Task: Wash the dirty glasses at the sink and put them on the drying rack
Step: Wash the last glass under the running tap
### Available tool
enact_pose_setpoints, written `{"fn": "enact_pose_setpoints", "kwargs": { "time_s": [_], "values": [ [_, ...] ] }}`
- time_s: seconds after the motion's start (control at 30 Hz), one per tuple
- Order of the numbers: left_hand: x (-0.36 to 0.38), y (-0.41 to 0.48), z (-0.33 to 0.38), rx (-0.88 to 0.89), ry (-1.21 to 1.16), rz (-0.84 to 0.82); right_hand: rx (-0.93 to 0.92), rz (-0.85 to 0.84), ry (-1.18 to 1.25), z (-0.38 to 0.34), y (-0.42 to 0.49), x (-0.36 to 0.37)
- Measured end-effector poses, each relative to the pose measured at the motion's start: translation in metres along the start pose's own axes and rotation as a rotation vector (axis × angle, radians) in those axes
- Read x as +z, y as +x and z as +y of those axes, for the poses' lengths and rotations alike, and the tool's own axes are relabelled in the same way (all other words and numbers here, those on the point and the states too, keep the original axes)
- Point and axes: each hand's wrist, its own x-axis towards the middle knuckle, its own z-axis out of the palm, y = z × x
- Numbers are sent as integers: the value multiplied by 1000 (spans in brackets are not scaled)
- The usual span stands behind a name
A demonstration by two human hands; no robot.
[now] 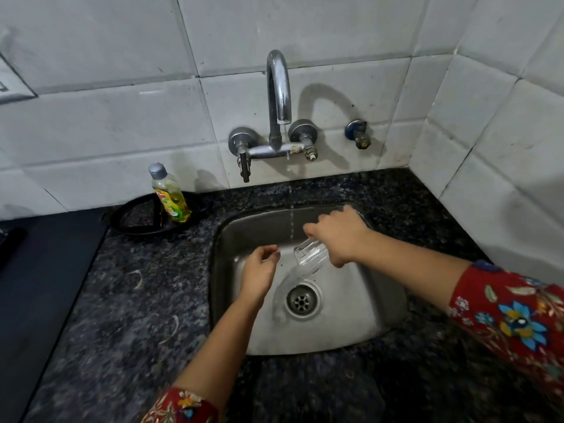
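Note:
My right hand (341, 236) grips a clear glass (309, 253) over the steel sink (375, 303). The glass is tilted with its mouth down to the left, and water pours out of it toward the drain (302, 300). A thin stream of water falls from the tap (279, 93) just left of the glass. My left hand (259, 270) hovers over the left part of the sink with fingers loosely curled and holds nothing. It is a short way left of the glass and does not touch it. No drying rack is in view.
A bottle of yellow dish soap (169, 195) stands on a black tray (134, 221) at the back left of the dark granite counter (128, 300). A black surface (39, 285) lies at the far left. Tiled walls close the back and right.

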Motion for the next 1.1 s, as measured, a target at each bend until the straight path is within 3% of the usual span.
{"fn": "enact_pose_setpoints", "kwargs": {
  "time_s": [0.27,0.43,0.53,0.67,0.8,0.93,1.0,1.1],
  "values": [
    [-1,-13,4,32,34,-24,-42,136,-361,1,-8,-30],
    [-1,-18,10,43,2,-57,18,76,-307,-1,-5,-23],
    [-4,-20,13,82,-31,-140,35,62,-72,7,-4,-12],
    [-10,-18,18,276,92,-380,80,11,616,23,-4,-2],
    [-11,-18,31,511,304,-295,32,-66,996,23,-4,6],
    [-14,-19,41,611,418,-189,-24,-222,1149,25,-1,12],
    [-14,-23,39,548,335,-149,-47,-281,1280,36,-4,10],
    [-11,-30,36,411,15,-51,-67,-282,1721,55,-15,6]
  ]
}}
